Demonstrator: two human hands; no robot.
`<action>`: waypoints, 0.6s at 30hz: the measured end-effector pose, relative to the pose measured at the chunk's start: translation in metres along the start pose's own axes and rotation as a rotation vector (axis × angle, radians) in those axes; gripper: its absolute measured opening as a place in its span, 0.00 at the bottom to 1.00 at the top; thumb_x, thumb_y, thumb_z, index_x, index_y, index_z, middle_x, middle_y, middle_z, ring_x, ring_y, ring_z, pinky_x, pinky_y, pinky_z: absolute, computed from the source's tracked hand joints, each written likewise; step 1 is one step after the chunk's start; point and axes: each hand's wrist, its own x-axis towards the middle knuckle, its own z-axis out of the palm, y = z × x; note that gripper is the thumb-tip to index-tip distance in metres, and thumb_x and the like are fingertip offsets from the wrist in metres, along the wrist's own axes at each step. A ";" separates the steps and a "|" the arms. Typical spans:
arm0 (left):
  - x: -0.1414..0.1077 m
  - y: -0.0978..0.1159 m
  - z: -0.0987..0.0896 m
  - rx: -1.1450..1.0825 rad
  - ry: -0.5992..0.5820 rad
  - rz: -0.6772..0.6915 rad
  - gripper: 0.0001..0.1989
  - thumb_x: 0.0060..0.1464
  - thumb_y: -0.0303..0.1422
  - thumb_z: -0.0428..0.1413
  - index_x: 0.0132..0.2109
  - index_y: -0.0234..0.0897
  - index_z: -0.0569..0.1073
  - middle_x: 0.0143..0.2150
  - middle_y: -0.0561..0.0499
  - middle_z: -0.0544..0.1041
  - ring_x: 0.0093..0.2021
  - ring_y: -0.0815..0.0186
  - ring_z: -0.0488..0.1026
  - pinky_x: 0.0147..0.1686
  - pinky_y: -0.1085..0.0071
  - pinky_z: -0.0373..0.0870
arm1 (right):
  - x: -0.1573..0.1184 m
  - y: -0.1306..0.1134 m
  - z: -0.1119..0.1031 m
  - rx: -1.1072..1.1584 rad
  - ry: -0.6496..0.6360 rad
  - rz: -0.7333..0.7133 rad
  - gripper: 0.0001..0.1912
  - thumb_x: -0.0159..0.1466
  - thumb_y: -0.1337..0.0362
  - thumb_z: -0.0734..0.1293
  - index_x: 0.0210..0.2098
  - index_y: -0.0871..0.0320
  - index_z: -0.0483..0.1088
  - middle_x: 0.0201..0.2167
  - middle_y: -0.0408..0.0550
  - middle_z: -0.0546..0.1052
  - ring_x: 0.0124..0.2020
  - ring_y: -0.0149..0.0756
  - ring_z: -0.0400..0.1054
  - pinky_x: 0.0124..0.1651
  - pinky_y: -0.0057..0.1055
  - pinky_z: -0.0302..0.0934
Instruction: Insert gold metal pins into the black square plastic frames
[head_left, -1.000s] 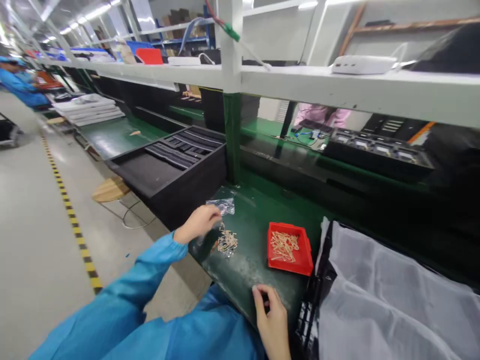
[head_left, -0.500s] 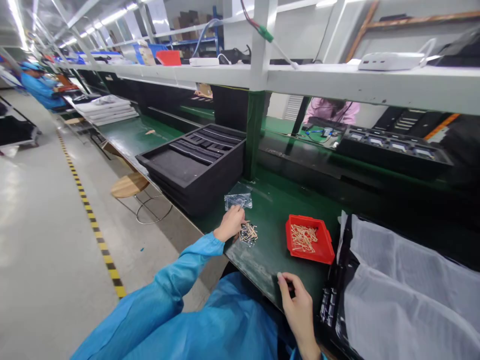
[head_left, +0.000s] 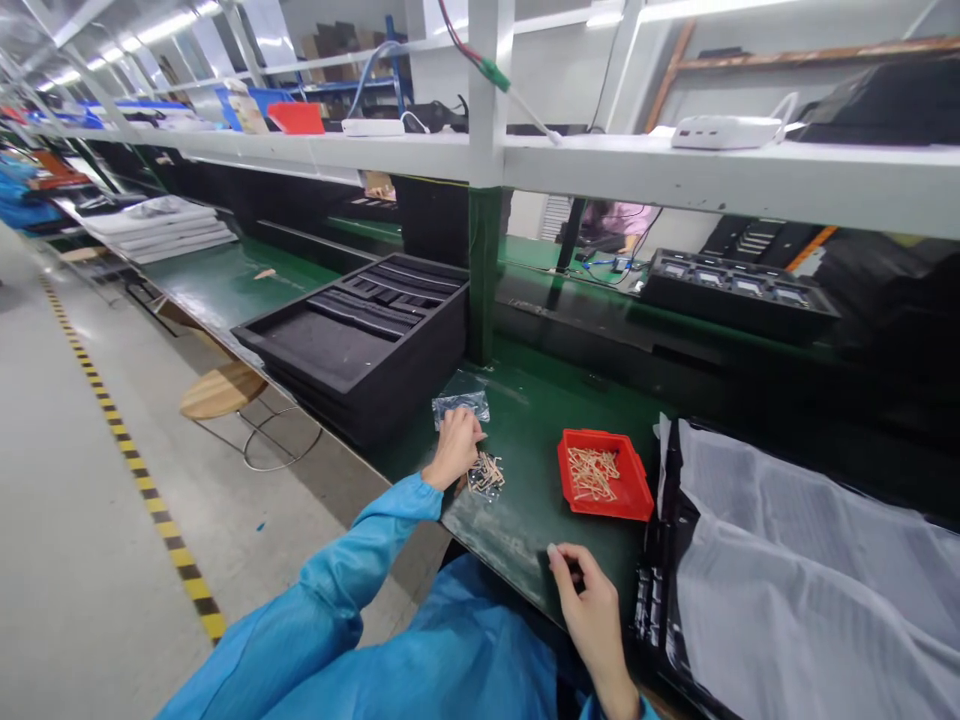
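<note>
My left hand is closed, fingertips pressed together, just above and beside a small pile of tan and dark pieces on the green bench. What its fingers hold, if anything, is too small to name. A clear plastic bag lies right behind that hand. My right hand hovers at the bench's front edge with thumb and index finger curled together; anything between them cannot be made out. Beyond it sits a red tray with many thin tan pieces.
Stacked black foam trays stand to the left. Black trays covered by white sheeting fill the right side. A green-wrapped post rises behind the bag, below a white shelf. A wooden stool stands left of the bench.
The view has turned a little to the right, so most things appear shifted left. Both hands keep nearly the same places over the bench.
</note>
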 end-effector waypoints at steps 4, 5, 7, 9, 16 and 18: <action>0.004 -0.003 -0.003 -0.149 0.117 0.000 0.13 0.68 0.37 0.58 0.53 0.34 0.75 0.53 0.44 0.78 0.51 0.58 0.77 0.51 0.55 0.77 | 0.003 -0.020 0.005 0.092 -0.034 0.049 0.25 0.64 0.40 0.68 0.33 0.56 0.77 0.26 0.47 0.80 0.28 0.38 0.74 0.33 0.31 0.68; 0.005 -0.004 -0.003 -0.188 0.134 0.005 0.13 0.68 0.37 0.58 0.53 0.34 0.75 0.51 0.45 0.78 0.48 0.59 0.78 0.49 0.57 0.78 | 0.006 -0.027 0.008 0.123 -0.056 0.056 0.24 0.65 0.41 0.68 0.33 0.56 0.76 0.26 0.46 0.79 0.28 0.37 0.74 0.35 0.31 0.68; 0.008 -0.005 -0.002 -0.257 0.162 0.023 0.13 0.68 0.38 0.57 0.53 0.34 0.75 0.49 0.46 0.79 0.44 0.62 0.79 0.45 0.60 0.79 | 0.015 -0.041 0.020 0.194 -0.116 0.064 0.23 0.66 0.42 0.67 0.33 0.56 0.76 0.26 0.45 0.79 0.30 0.37 0.75 0.37 0.31 0.68; 0.010 -0.005 0.001 -0.314 0.184 0.066 0.13 0.69 0.38 0.57 0.52 0.33 0.75 0.47 0.47 0.79 0.43 0.62 0.79 0.44 0.61 0.79 | 0.028 -0.054 0.036 0.268 -0.178 0.065 0.23 0.66 0.42 0.67 0.32 0.57 0.76 0.26 0.45 0.79 0.30 0.36 0.74 0.36 0.30 0.67; 0.004 -0.001 0.001 -0.427 0.226 0.421 0.13 0.71 0.32 0.51 0.43 0.37 0.80 0.40 0.47 0.79 0.44 0.62 0.76 0.45 0.62 0.76 | 0.083 -0.070 0.087 0.476 -0.204 0.087 0.24 0.68 0.42 0.67 0.37 0.59 0.75 0.28 0.44 0.77 0.30 0.32 0.72 0.35 0.30 0.66; 0.001 0.000 0.000 -0.433 0.242 0.504 0.14 0.71 0.31 0.51 0.43 0.39 0.82 0.38 0.47 0.79 0.42 0.62 0.74 0.43 0.62 0.75 | 0.093 -0.068 0.092 0.513 -0.209 0.103 0.21 0.70 0.46 0.67 0.40 0.60 0.74 0.30 0.42 0.77 0.30 0.30 0.72 0.35 0.30 0.68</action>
